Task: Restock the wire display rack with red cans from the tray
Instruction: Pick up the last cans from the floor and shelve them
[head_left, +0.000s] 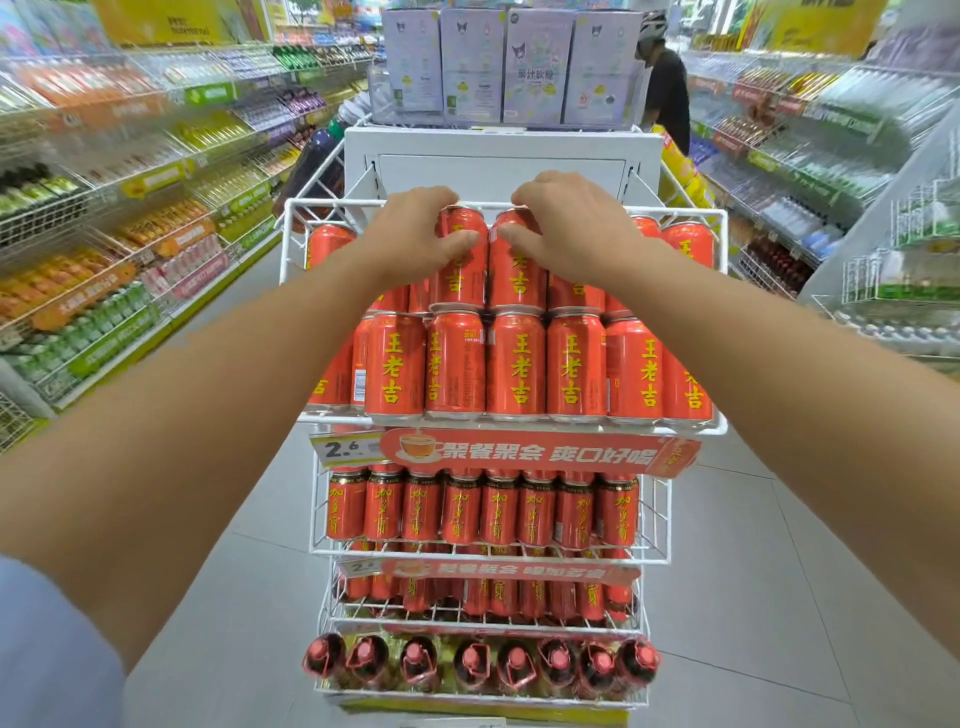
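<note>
The left hand (415, 234) and right hand (563, 228) each curl closed around the top of an upright red can (460, 260), side by side, long axes vertical, in the top tier of the wire display rack (498, 205). The tray is not visible.

Shop aisle, pale tiled floor (753, 597), stocked shelves (130, 208) both sides, bright lighting

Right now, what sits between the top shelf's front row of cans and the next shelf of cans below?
In the head view, a red promo banner with a teacup picture, plus a yellow price tag at its left end, hangs on the wire rack between them.
</note>
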